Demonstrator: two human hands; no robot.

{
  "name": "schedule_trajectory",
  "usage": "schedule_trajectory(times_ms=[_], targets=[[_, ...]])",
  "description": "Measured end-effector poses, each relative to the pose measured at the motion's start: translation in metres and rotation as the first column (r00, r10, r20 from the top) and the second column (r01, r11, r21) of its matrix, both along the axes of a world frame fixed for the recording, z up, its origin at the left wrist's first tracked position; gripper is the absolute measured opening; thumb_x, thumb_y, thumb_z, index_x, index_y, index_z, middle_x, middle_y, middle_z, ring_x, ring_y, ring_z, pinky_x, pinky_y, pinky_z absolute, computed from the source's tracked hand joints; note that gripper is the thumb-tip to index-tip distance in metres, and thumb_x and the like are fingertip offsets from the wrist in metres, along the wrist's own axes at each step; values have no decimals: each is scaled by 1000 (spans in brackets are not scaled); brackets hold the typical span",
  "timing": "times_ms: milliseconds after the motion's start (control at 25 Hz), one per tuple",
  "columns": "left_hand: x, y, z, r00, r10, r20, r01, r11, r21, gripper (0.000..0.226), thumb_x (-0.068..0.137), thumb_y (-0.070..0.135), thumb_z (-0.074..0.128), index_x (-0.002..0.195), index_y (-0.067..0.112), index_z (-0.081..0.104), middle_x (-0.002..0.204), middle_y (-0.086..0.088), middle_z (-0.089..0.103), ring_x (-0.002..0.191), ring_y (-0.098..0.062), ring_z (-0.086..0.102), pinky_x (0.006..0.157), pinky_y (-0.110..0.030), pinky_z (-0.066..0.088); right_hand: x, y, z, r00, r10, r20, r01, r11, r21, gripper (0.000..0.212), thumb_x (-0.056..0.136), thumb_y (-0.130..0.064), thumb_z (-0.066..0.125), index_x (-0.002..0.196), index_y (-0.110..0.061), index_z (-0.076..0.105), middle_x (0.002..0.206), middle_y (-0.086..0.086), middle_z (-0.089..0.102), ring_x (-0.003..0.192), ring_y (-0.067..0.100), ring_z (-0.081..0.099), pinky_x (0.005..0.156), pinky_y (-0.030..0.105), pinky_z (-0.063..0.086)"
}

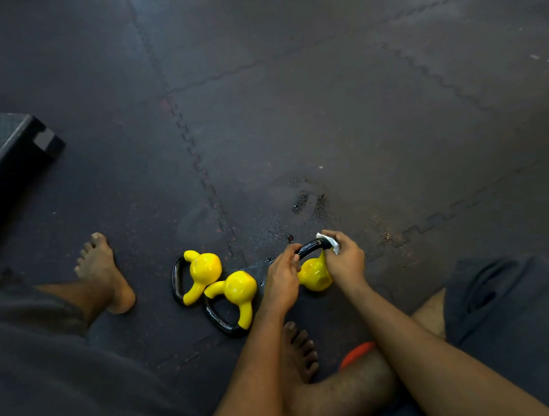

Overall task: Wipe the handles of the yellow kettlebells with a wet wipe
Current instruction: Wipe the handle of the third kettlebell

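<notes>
Down on the dark rubber floor [326, 124], right in front of the seated person, three yellow kettlebells sit in a loose row, and the action is on the right-hand one. That kettlebell [314, 274] stands upright, with its black handle [311, 247] arching over the top. The left hand [282, 278] has its fingers curled around the left end of that handle, steadying it. The right hand [345, 258] pinches a white wet wipe [328, 241] around the handle's right end, a corner of the wipe poking out above the fingers. So this is the wiping itself, mid-job on this bell.

Just left of it, the middle kettlebell [239, 287] lies on its side with its black handle [219, 320] pointing toward the person. The left kettlebell [204, 270] also lies tipped over, touching or nearly touching the middle one, its handle [176, 278] facing left. Neither hand is on them.

How far along? Hard to call. Both lying handles gleam, which could mean damp from a wipe or simply glossy paint, and the picture cannot settle that. Safest reading: one handle is under the wipe now, with its left end under the steadying hand not yet reachable, and up to two more handles may remain.
</notes>
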State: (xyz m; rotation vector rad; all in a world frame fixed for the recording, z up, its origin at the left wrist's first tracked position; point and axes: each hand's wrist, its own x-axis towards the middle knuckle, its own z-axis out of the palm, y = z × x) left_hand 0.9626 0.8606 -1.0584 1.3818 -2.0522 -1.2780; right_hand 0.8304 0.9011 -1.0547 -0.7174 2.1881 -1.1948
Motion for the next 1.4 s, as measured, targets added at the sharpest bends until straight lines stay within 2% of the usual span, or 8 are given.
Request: schedule_trajectory(times_ms=[240,400,560,720,880,1000,1160,1400], targets=[[2,0,1,1000,12,-13,-12,999,42,34,104,16,37,132,22,54,93,-13,62,78,-13,53,67,-23,37,-3,-2,-6,965,-155,211,132,984,120,27,83,-11,61,105,-20,74,102,6,73,97,22,65,89,40,54],[5,-1,-3,1000,26,-5,-26,999,42,35,104,17,37,134,24,53,91,-8,62,79,-13,55,65,-20,40,-3,-2,-1,989,-110,97,109,994,14,35,83,-2,54,108,-16,75,104,2,74,94,15,65,89,35,54],[6,-4,-11,997,73,3,-73,994,83,35,104,19,37,135,26,52,89,-11,65,80,-21,58,72,-32,45,0,1,-6,997,-15,73,4,989,147,37,84,-5,55,117,-14,71,112,9,72,103,23,66,90,39,54],[6,-5,-9,997,78,5,-79,994,73,34,104,19,37,134,25,52,85,-8,64,76,-19,57,71,-34,47,-1,-2,-2,1000,-16,0,16,999,39,38,88,0,51,120,-12,69,117,7,70,110,22,64,96,34,50],[8,-6,-9,999,53,9,-54,995,82,34,104,20,37,135,24,51,84,-6,63,76,-19,57,72,-37,49,-1,0,-7,999,30,29,-35,986,166,42,84,-1,52,120,-13,68,114,12,71,104,26,66,91,39,54],[7,-6,-7,998,56,16,-58,995,84,33,104,21,37,134,26,52,86,-9,65,78,-21,59,70,-33,48,1,-2,-4,1000,-2,-25,3,999,42,39,90,0,51,124,-12,66,123,9,68,115,22,62,102,34,48],[3,-8,-6,999,50,10,-51,993,109,34,104,20,38,134,27,52,84,-8,65,73,-16,55,65,-27,42,15,6,-5,995,29,-90,-18,991,130,42,94,-4,49,134,-10,57,125,17,65,115,30,61,95,30,46],[4,-10,-4,999,49,11,-49,994,97,29,102,21,41,126,31,55,78,-9,66,62,-14,52,62,-30,45,36,13,-3,930,255,-265,-190,951,245,46,96,-14,42,140,-22,47,88,14,63,83,33,63,67,36,47]])
